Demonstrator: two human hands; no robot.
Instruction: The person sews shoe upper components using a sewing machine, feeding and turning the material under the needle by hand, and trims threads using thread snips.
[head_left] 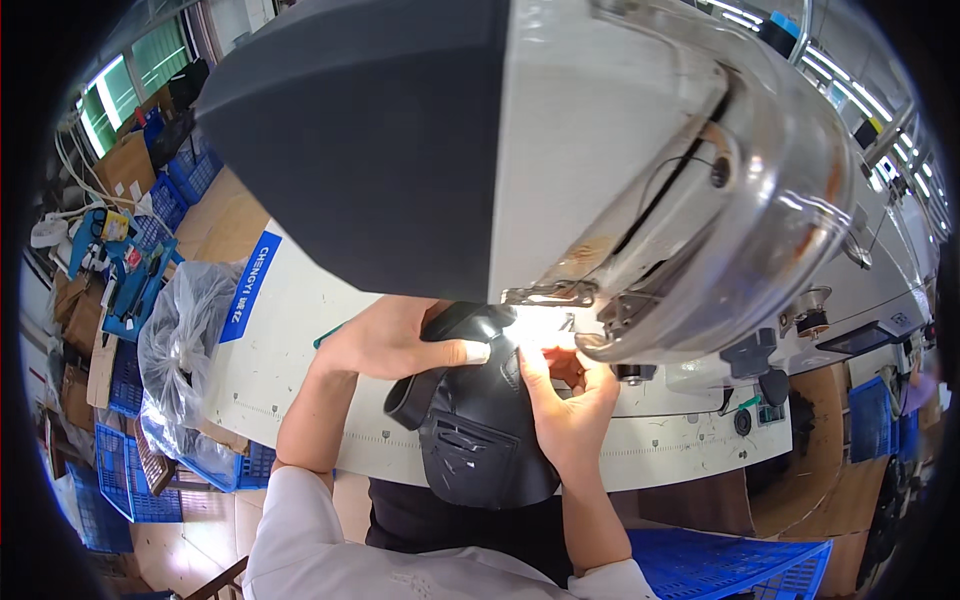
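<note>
A black leather-like bag piece (470, 430) hangs over the front edge of the sewing table, its upper end lying under the machine head. Several slots cross its lower panel, and a rolled or folded flap bulges on its left side. My left hand (390, 340) is closed on the upper left part, with the thumb pressed flat on top. On the right edge, close to the needle area, my right hand (570, 400) grips the piece with bent fingers. Lamp glare washes out the spot between my hands, so needle and seam cannot be made out. The sewing machine (690, 180) looms above.
The white tabletop (290, 370) carries a ruler scale along its front edge. A clear plastic bag (185, 340) lies at the left, near blue crates (130, 475). Another blue crate (730, 565) stands low at the right. A small dark screen (860, 338) sits on the machine's right side.
</note>
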